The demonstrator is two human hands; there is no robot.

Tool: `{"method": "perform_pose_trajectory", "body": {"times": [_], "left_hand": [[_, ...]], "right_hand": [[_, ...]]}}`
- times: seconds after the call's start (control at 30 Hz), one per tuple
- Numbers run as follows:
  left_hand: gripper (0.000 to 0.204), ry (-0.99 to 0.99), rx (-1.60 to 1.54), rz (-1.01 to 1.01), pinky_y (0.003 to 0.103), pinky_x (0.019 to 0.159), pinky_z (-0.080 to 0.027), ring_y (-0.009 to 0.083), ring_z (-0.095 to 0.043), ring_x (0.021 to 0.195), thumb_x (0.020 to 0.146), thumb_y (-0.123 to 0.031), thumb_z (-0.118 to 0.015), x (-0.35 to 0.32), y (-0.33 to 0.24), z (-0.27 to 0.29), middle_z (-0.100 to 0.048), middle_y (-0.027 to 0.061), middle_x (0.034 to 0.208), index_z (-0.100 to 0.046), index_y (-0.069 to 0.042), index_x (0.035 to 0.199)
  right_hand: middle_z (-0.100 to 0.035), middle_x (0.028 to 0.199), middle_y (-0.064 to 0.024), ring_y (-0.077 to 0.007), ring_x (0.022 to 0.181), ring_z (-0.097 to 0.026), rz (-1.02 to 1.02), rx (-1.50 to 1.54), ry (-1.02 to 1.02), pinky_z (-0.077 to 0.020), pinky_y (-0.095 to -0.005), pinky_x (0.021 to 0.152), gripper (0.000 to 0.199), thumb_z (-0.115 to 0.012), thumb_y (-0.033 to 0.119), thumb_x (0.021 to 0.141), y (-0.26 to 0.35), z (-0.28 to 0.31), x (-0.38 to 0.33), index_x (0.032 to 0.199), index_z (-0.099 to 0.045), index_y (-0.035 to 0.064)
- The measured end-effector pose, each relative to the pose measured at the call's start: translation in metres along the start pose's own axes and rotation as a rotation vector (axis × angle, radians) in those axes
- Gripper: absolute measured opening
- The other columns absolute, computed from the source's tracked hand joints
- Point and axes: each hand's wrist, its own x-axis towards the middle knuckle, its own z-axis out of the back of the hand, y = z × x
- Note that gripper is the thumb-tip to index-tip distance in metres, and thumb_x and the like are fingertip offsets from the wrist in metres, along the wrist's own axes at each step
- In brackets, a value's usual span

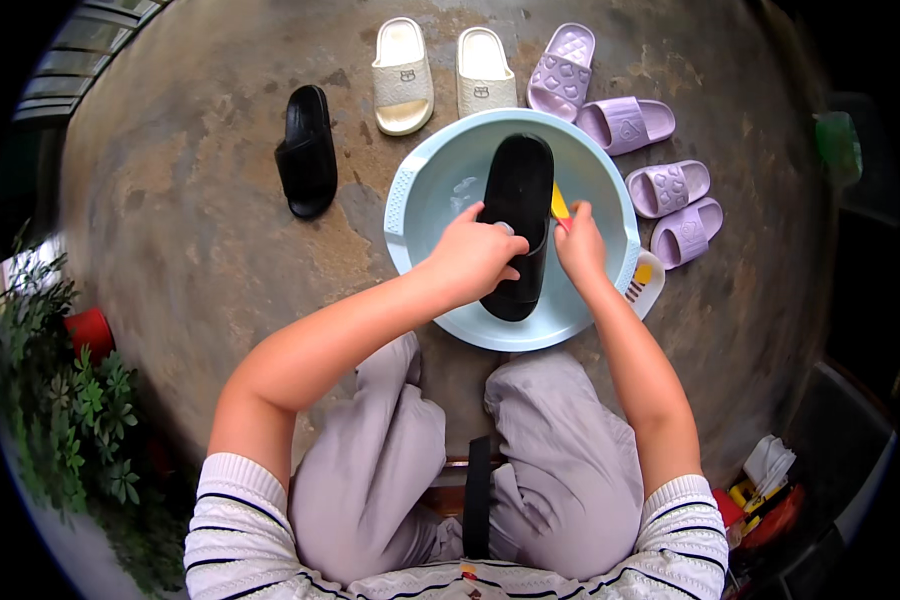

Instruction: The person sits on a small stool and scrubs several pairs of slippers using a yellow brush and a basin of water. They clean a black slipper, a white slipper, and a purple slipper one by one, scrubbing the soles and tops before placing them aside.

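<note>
A black slide slipper (520, 180) is held at a slant over the light-blue basin (400, 205), and its lower end reaches down toward the near wall. My left hand (475, 255) is closed on the slipper's side near the strap, with the thumb and fingers spread around it. In my right hand (581, 245) is a slim yellow-and-red brush (560, 206), pressed close to the slipper's right edge; its bristles are hidden. A little clear water shows at the bottom of the basin.
Beyond the basin stand a black slide (307, 155), a cream pair (402, 80) and two lilac pairs (625, 125). A white dish (647, 285) touches the basin's right side. Potted plants (90, 400) stand at left; a box of tools (755, 495) lies at lower right.
</note>
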Motion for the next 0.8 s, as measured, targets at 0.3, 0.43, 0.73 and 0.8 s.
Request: {"method": "perform_pose_trajectory", "body": {"times": [0.3,0.43,0.73,0.8], "left_hand": [[0.033,0.16,0.092,0.287,0.049,0.069,-0.052,0.0353,-0.067,0.082,0.09,-0.041,-0.065,0.03,0.038,-0.091,-0.068,0.0126,0.088,-0.061,-0.011,0.101],[0.044,0.244,0.033,0.393,0.046,0.077,-0.052,0.0338,-0.066,0.098,0.09,-0.05,-0.064,0.044,0.061,-0.109,-0.07,0.013,0.098,-0.063,-0.01,0.108],[0.031,0.129,-0.692,0.529,0.031,0.08,-0.052,0.0165,-0.066,0.081,0.091,-0.028,-0.072,0.036,0.043,-0.085,-0.073,0.0064,0.09,-0.071,-0.001,0.106],[0.025,0.005,-0.971,0.579,0.027,0.085,-0.05,0.0098,-0.063,0.093,0.096,-0.02,-0.067,0.026,0.039,-0.075,-0.072,0.0015,0.103,-0.069,-0.002,0.112]], "right_hand": [[-0.06,0.114,-0.0224,-0.0379,0.089,-0.07,0.088,-0.431,0.206,-0.0563,-0.0514,0.074,0.073,-0.05,0.023,0.095,-0.011,-0.071,0.019,0.159,-0.015,0.0186],[-0.063,0.114,-0.0252,-0.0402,0.094,-0.068,0.133,-0.434,0.169,-0.056,-0.0504,0.08,0.078,-0.049,0.015,0.093,-0.023,-0.071,0.038,0.16,-0.011,0.0209],[-0.064,0.087,-0.014,-0.0288,0.078,-0.066,0.234,0.374,-0.153,-0.0511,-0.0391,0.072,0.039,-0.057,0.02,0.098,0.007,0.034,-0.044,0.138,-0.06,0.0179],[-0.062,0.085,-0.0118,-0.0255,0.072,-0.062,0.233,0.401,-0.19,-0.0497,-0.0362,0.068,0.04,-0.058,0.016,0.098,0.016,0.058,-0.058,0.138,-0.06,0.0186]]}}
